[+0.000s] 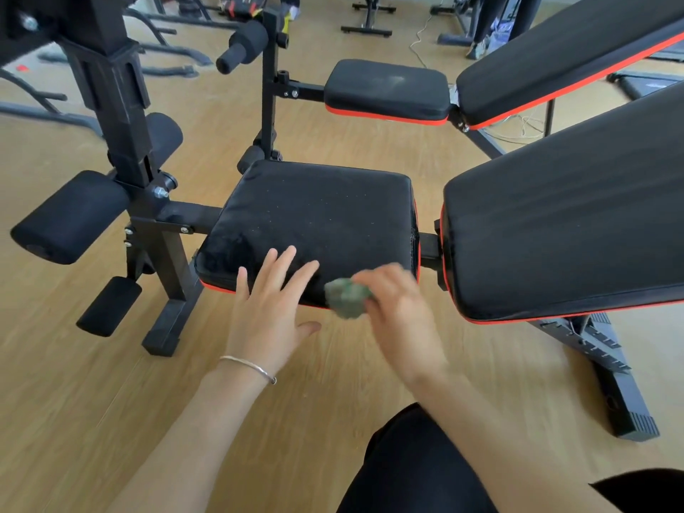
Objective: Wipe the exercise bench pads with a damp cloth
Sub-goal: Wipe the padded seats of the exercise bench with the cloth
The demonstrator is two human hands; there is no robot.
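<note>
A black seat pad (pixel 314 212) with red piping fills the centre of the head view, and a tilted black back pad (pixel 570 224) rises to its right. My right hand (pixel 399 316) grips a bunched green cloth (pixel 348 298) at the seat pad's near right edge; the hand is blurred. Over the pad's near edge, my left hand (pixel 270 309) lies with fingers spread and straight, holding nothing, a thin bracelet on its wrist.
A second bench stands behind with a seat pad (pixel 386 87) and back pad (pixel 562 50). Black foam rollers (pixel 70 216) and a steel upright (pixel 122 116) stand at the left. The frame's foot (pixel 625 412) lies at the right on the wooden floor. My knee (pixel 414 468) is bottom centre.
</note>
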